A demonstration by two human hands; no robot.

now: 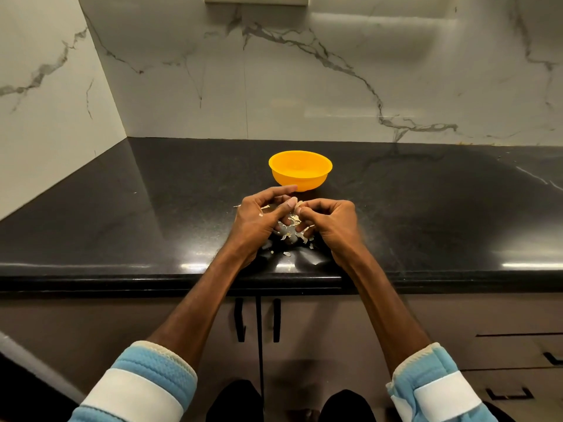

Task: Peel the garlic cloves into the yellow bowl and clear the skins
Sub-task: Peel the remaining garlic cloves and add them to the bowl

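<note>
Pinched garlic clove point(299, 204), mostly hidden.
My left hand point(259, 219) and right hand point(330, 222) hold it, fingers curled; skins point(292, 236) beneath.

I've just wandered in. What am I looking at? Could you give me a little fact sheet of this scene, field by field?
setting: black countertop against a marble wall
left hand: pinches what looks like a garlic clove
right hand: pinches the same clove from the other side
skins: pale flakes scattered on the countertop under and between the hands
yellow bowl: upright, just beyond the hands; contents cannot be seen
stage: peeling under way, skins not yet cleared
</note>
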